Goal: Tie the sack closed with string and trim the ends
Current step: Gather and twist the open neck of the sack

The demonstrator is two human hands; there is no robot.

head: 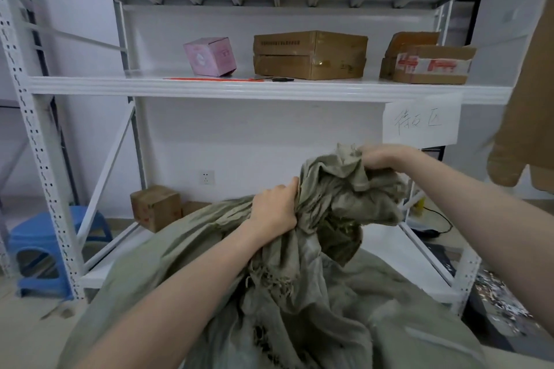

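A large grey-green woven sack (344, 302) fills the lower middle of the view, its mouth bunched upward. My left hand (274, 208) grips the gathered neck from the left. My right hand (379, 157) grips the top of the bunched cloth, higher and to the right. A thin red string (209, 79) lies along the front of the middle shelf, with a dark-handled tool (282, 79), perhaps scissors, at its right end.
A white metal rack (263, 90) stands ahead; its middle shelf carries a pink box (209, 56) and brown cartons (310, 54). A small carton (156, 207) sits at the bottom left, a blue stool (45, 244) at the far left. A brown garment (527, 117) hangs at right.
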